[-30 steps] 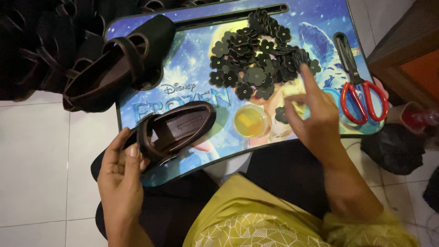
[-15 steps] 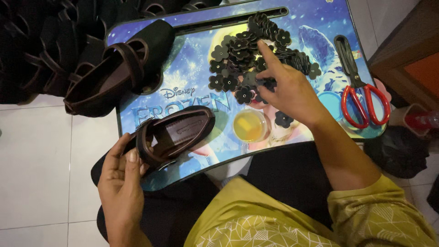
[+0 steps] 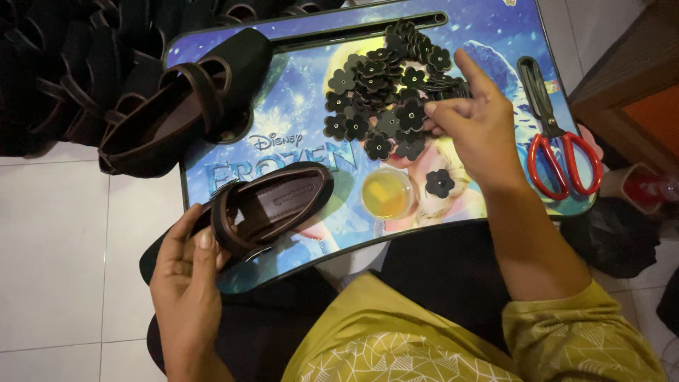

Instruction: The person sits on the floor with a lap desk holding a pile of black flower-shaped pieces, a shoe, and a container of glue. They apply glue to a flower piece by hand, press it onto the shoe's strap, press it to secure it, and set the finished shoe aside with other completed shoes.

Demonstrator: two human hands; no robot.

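Work so far: the brown shoe (image 3: 272,205) has no flower on it yet; many black flowers (image 3: 385,88) wait in a pile.
Tray (image 3: 304,92): the pile sits at 12 o'clock, the shoe at 7 o'clock.
Left hand (image 3: 185,272): fingers curled around the shoe's heel, holding it.
Right hand (image 3: 481,127): at 2 o'clock, fingertips pinched at the pile's edge; pointer finger up.
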